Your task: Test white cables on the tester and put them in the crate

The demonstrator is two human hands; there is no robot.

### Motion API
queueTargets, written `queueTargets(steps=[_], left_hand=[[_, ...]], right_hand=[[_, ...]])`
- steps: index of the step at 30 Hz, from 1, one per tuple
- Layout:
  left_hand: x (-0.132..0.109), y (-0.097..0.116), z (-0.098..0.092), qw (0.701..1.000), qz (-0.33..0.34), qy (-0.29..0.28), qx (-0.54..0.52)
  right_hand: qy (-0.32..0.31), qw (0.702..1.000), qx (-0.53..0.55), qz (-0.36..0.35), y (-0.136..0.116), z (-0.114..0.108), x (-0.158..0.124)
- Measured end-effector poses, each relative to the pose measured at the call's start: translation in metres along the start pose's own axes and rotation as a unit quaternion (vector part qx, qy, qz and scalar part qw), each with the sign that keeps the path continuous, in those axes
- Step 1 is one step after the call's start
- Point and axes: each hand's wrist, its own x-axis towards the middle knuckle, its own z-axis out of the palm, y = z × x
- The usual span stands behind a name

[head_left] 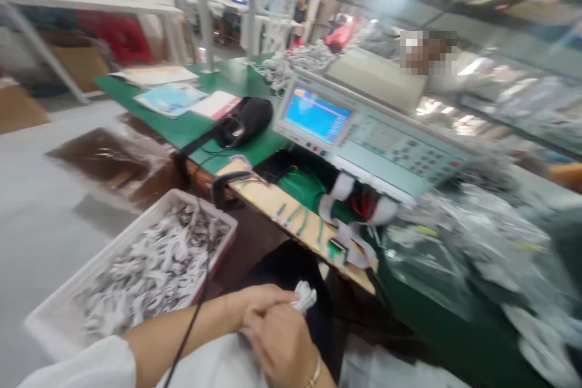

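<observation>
Just above my lap, my left hand point(261, 303) and my right hand point(286, 339) are pressed together, fingers closed. A small white cable bundle point(306, 296) sticks out past the fingertips of both. The rest of it is hidden inside the hands. To the left, a white plastic bin point(59, 321) holds a heap of similar white cable bundles point(150, 273). Beyond my hands, a wooden board point(268, 197) at the table edge carries short green strips and a small connector fixture point(337, 248).
A tester with a lit blue screen point(316, 115) stands on the green table point(245, 79). A black bag point(248, 121) and papers point(170, 99) lie left of it. Clear plastic bags point(473, 248) spread to the right. A black clamp point(225, 189) grips the board. A dark cord crosses my left forearm.
</observation>
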Motion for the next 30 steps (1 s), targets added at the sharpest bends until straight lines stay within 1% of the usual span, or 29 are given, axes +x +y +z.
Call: queueTargets(steps=[1, 2, 3, 4, 5, 6, 7, 8, 9, 10, 11, 14, 16, 18, 20, 21, 22, 24, 25, 27, 29, 30], left_hand=[[0.006, 0.002, 0.010, 1.000, 0.016, 0.006, -0.003], [0.010, 0.005, 0.018, 1.000, 0.029, 0.009, 0.007], [0.013, 0.008, 0.025, 0.999, 0.039, 0.009, 0.019], [0.014, 0.011, 0.032, 0.998, 0.051, 0.013, 0.024], [0.013, 0.013, 0.039, 0.998, 0.059, 0.018, 0.027], [0.012, 0.016, 0.046, 0.998, 0.062, 0.019, 0.028], [0.011, 0.017, 0.053, 0.998, 0.061, 0.019, 0.026], [0.010, 0.018, 0.060, 0.998, 0.058, 0.014, 0.021], [0.010, 0.017, 0.066, 0.998, 0.055, 0.007, 0.015], [0.011, 0.016, 0.072, 0.999, 0.054, 0.003, 0.006], [0.013, 0.014, 0.076, 0.998, 0.055, 0.005, -0.005], [0.024, 0.005, 0.079, 0.995, 0.069, 0.055, -0.046], [0.030, 0.000, 0.077, 0.990, 0.079, 0.085, -0.075], [0.032, 0.000, 0.074, 0.989, 0.096, 0.079, -0.086], [0.029, 0.004, 0.073, 0.991, 0.103, 0.047, -0.066], [0.026, 0.007, 0.073, 0.994, 0.100, 0.031, -0.044], [0.023, 0.011, 0.073, 0.995, 0.098, 0.021, -0.014], [0.020, 0.020, 0.073, 0.991, 0.118, 0.018, 0.060], [0.020, 0.024, 0.072, 0.984, 0.144, 0.028, 0.097], [0.024, 0.029, 0.069, 0.961, 0.211, 0.074, 0.163], [0.030, 0.032, 0.066, 0.936, 0.256, 0.128, 0.205], [0.033, 0.033, 0.065, 0.930, 0.262, 0.143, 0.216]], right_hand=[[0.016, 1.000, 0.013, 0.018, -0.002, -0.001, -0.006], [0.063, 0.995, 0.025, 0.075, -0.001, -0.003, -0.015], [0.134, 0.978, 0.031, 0.160, 0.001, -0.006, -0.026], [0.213, 0.942, 0.032, 0.256, 0.006, -0.011, -0.038], [0.283, 0.893, 0.039, 0.347, 0.011, -0.016, -0.049], [0.330, 0.843, 0.060, 0.420, 0.017, -0.022, -0.060], [0.348, 0.808, 0.098, 0.465, 0.022, -0.027, -0.068], [0.338, 0.792, 0.146, 0.486, 0.026, -0.031, -0.074], [0.317, 0.792, 0.184, 0.489, 0.029, -0.033, -0.077], [0.297, 0.799, 0.198, 0.484, 0.030, -0.035, -0.079], [0.286, 0.808, 0.182, 0.482, 0.030, -0.035, -0.080], [0.283, 0.825, 0.044, 0.487, 0.026, -0.033, -0.077], [0.275, 0.831, 0.007, 0.483, 0.023, -0.031, -0.076], [0.265, 0.838, 0.036, 0.476, 0.021, -0.032, -0.075], [0.262, 0.838, 0.103, 0.468, 0.022, -0.034, -0.073], [0.268, 0.831, 0.145, 0.466, 0.022, -0.036, -0.071], [0.280, 0.817, 0.188, 0.467, 0.024, -0.037, -0.070], [0.310, 0.776, 0.270, 0.478, 0.028, -0.039, -0.066], [0.322, 0.755, 0.303, 0.485, 0.031, -0.039, -0.064], [0.333, 0.721, 0.347, 0.500, 0.037, -0.040, -0.062], [0.339, 0.700, 0.363, 0.514, 0.043, -0.041, -0.060], [0.341, 0.695, 0.365, 0.518, 0.045, -0.043, -0.059]])
